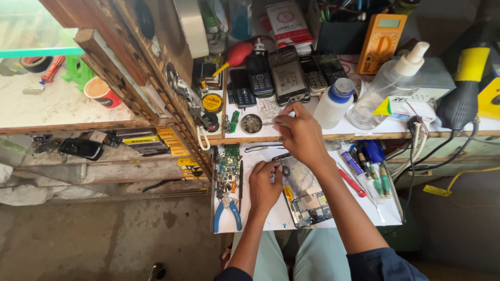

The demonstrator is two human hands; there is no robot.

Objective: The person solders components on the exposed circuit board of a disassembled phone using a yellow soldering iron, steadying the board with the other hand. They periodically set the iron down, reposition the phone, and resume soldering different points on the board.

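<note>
An opened phone (307, 200) with its circuit board showing lies on the white work board (271, 218) in front of me. My left hand (264, 183) rests on the phone's left edge, fingers curled, pinching a small dark part next to its upper end. My right hand (302, 135) reaches up to the shelf edge, fingertips pinched close to a small round tin (251, 123) of tiny parts. What the right fingers hold is too small to see.
Blue-handled pliers (227, 211) and a green circuit board (228, 166) lie at the board's left. Pens and tools (367, 171) lie at its right. The shelf (364, 134) carries several old phones (289, 78), a white bottle (334, 103), a spray bottle (388, 83) and an orange multimeter (382, 41).
</note>
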